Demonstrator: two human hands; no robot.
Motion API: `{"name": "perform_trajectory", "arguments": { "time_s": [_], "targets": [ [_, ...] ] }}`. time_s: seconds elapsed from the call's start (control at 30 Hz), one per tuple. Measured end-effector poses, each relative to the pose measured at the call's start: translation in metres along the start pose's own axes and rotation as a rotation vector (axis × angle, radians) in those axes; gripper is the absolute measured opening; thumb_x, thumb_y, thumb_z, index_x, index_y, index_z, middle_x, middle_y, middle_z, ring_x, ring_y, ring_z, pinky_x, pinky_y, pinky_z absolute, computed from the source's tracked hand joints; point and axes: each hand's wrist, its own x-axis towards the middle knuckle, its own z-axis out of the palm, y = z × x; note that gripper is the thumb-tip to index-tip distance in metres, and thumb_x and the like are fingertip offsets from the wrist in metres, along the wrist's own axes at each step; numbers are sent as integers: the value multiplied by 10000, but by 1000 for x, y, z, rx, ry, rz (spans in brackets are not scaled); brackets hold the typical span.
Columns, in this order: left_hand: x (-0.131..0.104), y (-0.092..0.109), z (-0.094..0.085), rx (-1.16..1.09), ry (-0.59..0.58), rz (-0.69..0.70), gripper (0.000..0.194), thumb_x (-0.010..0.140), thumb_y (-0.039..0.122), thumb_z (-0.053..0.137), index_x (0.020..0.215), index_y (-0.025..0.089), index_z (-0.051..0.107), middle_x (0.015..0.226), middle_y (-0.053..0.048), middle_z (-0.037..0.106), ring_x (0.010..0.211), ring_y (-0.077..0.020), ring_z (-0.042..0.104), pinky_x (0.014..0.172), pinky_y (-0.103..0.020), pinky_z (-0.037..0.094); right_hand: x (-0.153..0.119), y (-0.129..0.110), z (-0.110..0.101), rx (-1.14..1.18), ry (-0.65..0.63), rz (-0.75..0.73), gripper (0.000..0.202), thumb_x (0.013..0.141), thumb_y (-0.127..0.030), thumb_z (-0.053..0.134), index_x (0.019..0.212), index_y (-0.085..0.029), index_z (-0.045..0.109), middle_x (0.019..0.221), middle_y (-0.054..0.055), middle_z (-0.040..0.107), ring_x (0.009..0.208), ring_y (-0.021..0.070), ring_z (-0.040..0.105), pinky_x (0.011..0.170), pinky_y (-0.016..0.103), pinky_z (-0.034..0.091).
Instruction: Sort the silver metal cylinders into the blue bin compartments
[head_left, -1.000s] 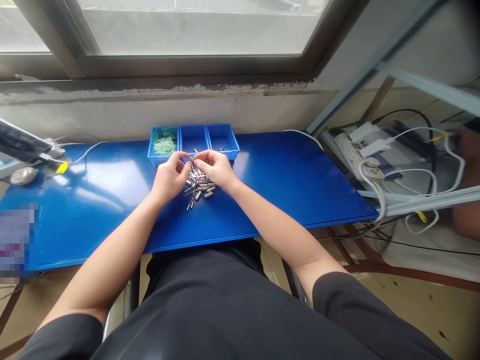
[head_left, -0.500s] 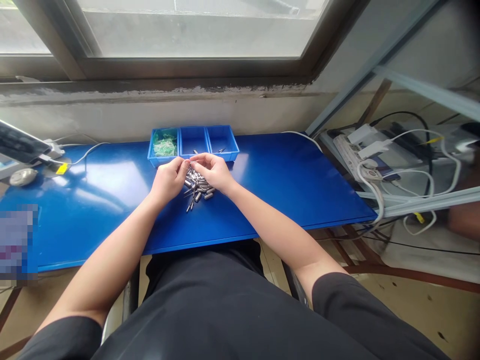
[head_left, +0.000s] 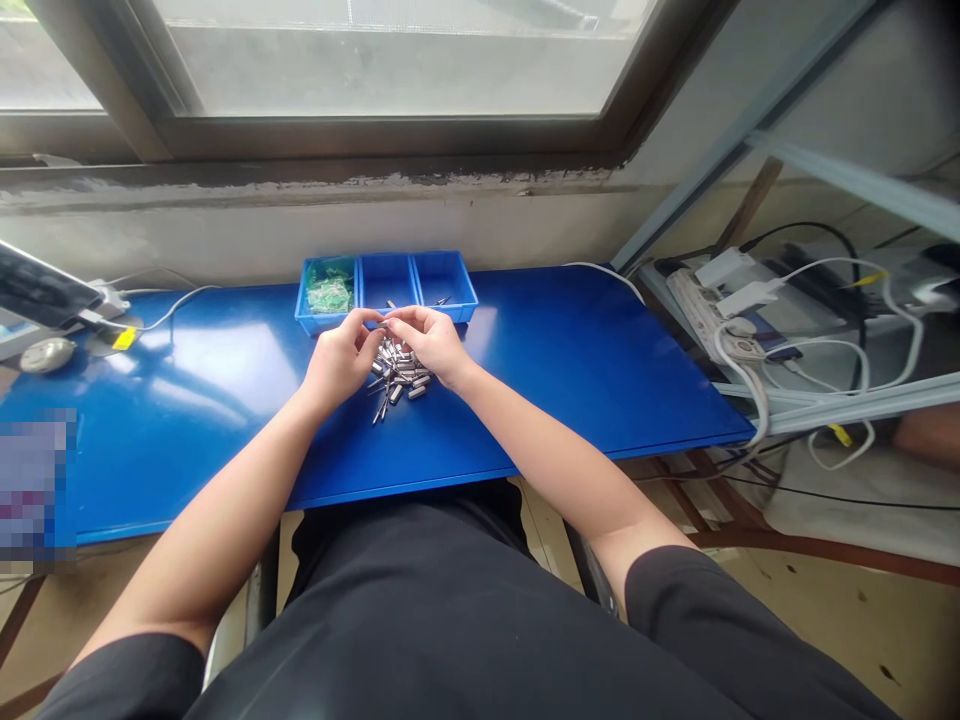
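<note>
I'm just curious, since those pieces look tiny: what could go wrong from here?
The small grey metal piece seemingly between the left-hand grip and right-hand grip could slip into the heap of loose silvery metal pieces below. A careless brush might scatter that heap across the glossy blue table. The blue plastic three-compartment tray appears close behind both grips; a knock might shift it.

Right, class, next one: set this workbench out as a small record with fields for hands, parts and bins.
Left hand: fingers curled, thumb and index near the right hand's fingertips
Right hand: fingers bent
At the fingertips: small metal piece; whose grip bears it is unclear
Below: pile of metal parts on a blue table
Left bin: green material
Right bin: small dark part
</note>
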Motion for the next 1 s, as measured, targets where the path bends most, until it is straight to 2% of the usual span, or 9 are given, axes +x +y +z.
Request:
{"name": "perform_trajectory", "arguments": {
  "time_s": [0.1, 0.27, 0.33, 0.43, 0.53, 0.83, 1.0],
  "targets": [
    [1, -5, 0, 8, -9, 5, 278, 978, 421, 501, 1057, 195, 643, 662, 9, 623, 582, -140, 567, 627, -262, 436, -2, -1, 0, 1, -18, -15, 400, 756, -514, 780, 970, -192, 674, 909, 47, 746, 863, 186, 703, 824, 353, 590],
    [2, -7, 0, 50, 21, 55, 414, 1020, 470, 404, 783, 192, 600, 631, -13, 615, 578, -145, 560, 613, -269, 408, -5, -3, 3, 45, -50, -32, 416, 709, -509, 830, 942, -197, 684, 904, 47, 756, 903, 200, 720, 869, 364, 587],
    [2, -5, 0, 43, 36, 48, 400, 1023, 457, 403, 808, 192, 612, 630, -10, 616, 578, -144, 565, 611, -266, 409, -3, -2, 4, 79, -30, -23, 416, 692, -503, 844, 923, -194, 690, 914, 51, 759, 913, 203, 719, 874, 363, 588],
    [2, -2, 0, 7, 65, 26, 248, 987, 396, 504, 1055, 198, 638, 653, 19, 626, 582, -135, 577, 623, -253, 430, -1, 1, 3, 99, 23, 5, 416, 692, -503, 841, 919, -183, 706, 930, 60, 758, 898, 194, 707, 851, 352, 588],
    [1, -1, 1, -9, 74, 34, 265, 932, 321, 591, 1172, 212, 615, 671, 42, 621, 581, -115, 570, 632, -236, 442, 1, 1, 2, 77, 37, 32, 416, 713, -522, 818, 919, -174, 721, 911, 63, 755, 851, 182, 692, 792, 337, 585],
    [1, -7, 2, -43, 27, 34, 251, 966, 378, 547, 1118, 204, 645, 653, 30, 609, 559, -119, 545, 596, -240, 421, -1, -3, 3, 77, 14, 2, 392, 719, -502, 818, 911, -179, 709, 922, 62, 763, 874, 191, 706, 838, 357, 593],
    [1, -7, 2, -14, 15, 16, 316, 989, 464, 494, 929, 191, 641, 623, 9, 611, 550, -135, 553, 568, -251, 401, -2, -3, 4, 82, 22, -9, 383, 701, -486, 834, 893, -182, 701, 886, 53, 755, 848, 185, 701, 842, 356, 587]
  ]
}}
